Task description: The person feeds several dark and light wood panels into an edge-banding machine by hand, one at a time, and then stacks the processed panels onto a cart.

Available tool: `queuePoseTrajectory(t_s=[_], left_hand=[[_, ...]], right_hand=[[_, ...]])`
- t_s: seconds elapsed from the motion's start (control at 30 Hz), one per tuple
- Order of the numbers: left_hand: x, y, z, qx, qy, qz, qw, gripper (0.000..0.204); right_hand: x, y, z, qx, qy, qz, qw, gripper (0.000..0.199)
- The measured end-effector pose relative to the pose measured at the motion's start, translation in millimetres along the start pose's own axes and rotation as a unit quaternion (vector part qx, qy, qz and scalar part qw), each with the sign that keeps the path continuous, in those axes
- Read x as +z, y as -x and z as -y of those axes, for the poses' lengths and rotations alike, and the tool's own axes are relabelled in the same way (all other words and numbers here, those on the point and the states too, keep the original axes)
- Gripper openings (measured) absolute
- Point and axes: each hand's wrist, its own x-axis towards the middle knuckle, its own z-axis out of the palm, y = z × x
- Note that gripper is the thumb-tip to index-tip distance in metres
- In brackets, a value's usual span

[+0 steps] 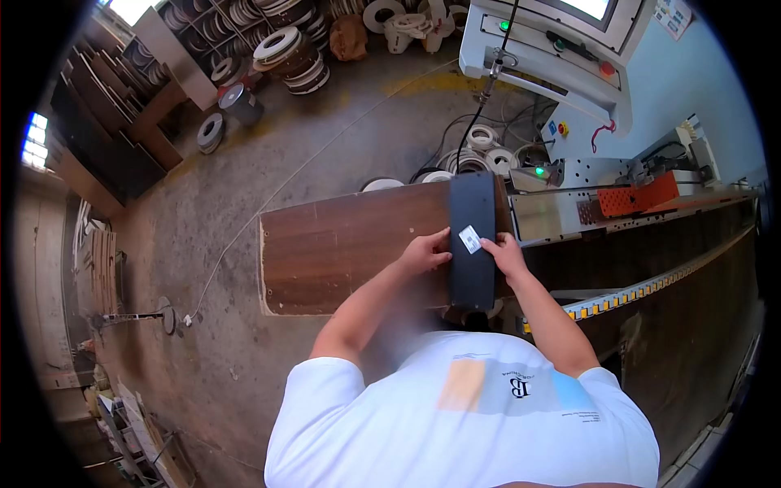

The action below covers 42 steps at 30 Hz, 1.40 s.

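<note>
A narrow dark grey panel (472,281) lies crosswise over the right end of a brown wood-grain board (350,244). Near the panel's middle is a small white label (469,239), set at a tilt. My left hand (426,250) grips the panel's left edge, its fingers partly closed around it. On the opposite edge my right hand (507,254) holds the panel, with the thumb on top beside the label's right corner. The fingertips beneath the panel's edges are hidden.
At the right stands a machine with a control console (561,61) and an orange perforated guard (643,193). A yellow-studded rail (651,289) curves below it. Edge-banding rolls (281,49) and leaning boards (106,106) stand at the back. A cable (277,191) crosses the floor.
</note>
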Motion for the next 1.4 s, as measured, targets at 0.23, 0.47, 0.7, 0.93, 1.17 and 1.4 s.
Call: queuePoseTrajectory(t_s=[0.23, 0.47, 0.7, 0.93, 1.17, 1.4], left_hand=[[-15.2, 9.9, 12.8, 0.021, -0.015, -0.015, 1.0, 0.052], [-7.3, 22.1, 16.2, 0.036, 0.005, -0.05, 0.998, 0.038], [-10.7, 18.3, 8.1, 0.005, -0.024, -0.022, 0.999, 0.034], [-4.7, 12.0, 16.7, -0.023, 0.001, -0.045, 0.999, 0.03], [-3.8, 13.8, 8.4, -0.026, -0.007, -0.051, 0.998, 0.027], [-5.7, 12.9, 14.0, -0.017, -0.018, -0.05, 0.998, 0.024]], right_hand=[[-5.0, 70.2, -25.9, 0.061, -0.111, 0.047, 0.991, 0.025], [-48.0, 91.6, -84.1, 0.077, -0.365, -0.111, 0.921, 0.034], [-103.3, 11.4, -91.0, 0.024, -0.334, -0.174, 0.926, 0.028], [-105.8, -38.7, -50.2, 0.026, 0.225, -0.324, 0.918, 0.09], [-104.8, -17.5, -34.0, -0.023, 0.242, -0.302, 0.922, 0.094], [-56.6, 7.2, -19.9, -0.095, 0.412, -0.264, 0.867, 0.098]])
